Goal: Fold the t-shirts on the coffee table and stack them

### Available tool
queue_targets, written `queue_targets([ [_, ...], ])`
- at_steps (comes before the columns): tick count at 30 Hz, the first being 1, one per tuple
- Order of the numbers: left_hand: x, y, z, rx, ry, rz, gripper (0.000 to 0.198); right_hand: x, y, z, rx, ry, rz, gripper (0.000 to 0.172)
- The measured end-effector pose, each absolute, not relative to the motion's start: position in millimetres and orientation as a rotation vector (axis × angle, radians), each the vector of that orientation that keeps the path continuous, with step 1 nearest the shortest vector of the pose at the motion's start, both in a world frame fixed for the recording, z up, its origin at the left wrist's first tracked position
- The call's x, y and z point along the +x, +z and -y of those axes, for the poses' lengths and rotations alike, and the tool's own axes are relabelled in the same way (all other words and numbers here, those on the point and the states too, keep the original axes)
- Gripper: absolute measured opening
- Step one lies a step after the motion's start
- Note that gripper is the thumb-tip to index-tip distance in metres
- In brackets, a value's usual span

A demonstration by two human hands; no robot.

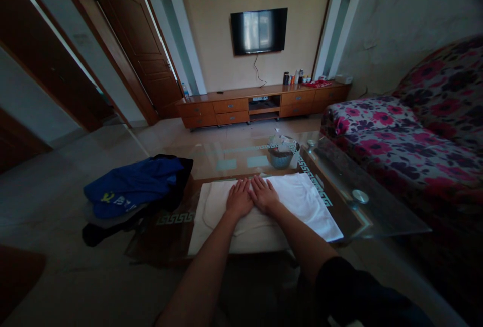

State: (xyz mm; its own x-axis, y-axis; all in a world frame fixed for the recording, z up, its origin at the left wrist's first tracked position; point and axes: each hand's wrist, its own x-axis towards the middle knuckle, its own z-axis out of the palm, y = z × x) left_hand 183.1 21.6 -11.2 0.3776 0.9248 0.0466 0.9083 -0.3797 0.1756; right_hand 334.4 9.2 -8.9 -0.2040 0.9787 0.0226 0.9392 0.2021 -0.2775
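A white cloth (302, 209) lies spread in flat layers on the glass table (388, 216). My left hand (240, 198) rests palm down near the cloth's middle, its fingers stretched out and pointing away from me. Beside it my right hand (264, 195) lies flat on the same cloth, fingers spread a little. The fingertips of the two hands are close together. Neither hand grips anything. The cloth's near edge is partly hidden behind my forearms.
A blue garment (132, 186) with black parts lies at the table's left. Beyond the cloth stands a basket (280, 158) with crumpled stuff in it. A flowered sofa (400, 151) is on the right, a wooden TV cabinet (230, 105) at the back.
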Motion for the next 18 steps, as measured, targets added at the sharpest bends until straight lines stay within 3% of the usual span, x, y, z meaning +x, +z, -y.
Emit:
queue_targets([
  [8,180,-13,-22,2.460,0.339,-1.830,0.075,352,-7,-5,-1.920,0.241,2.192,0.078],
  [18,180,-7,-24,2.485,0.280,-1.816,0.071,350,-8,-8,-1.992,0.216,2.153,0.079],
])
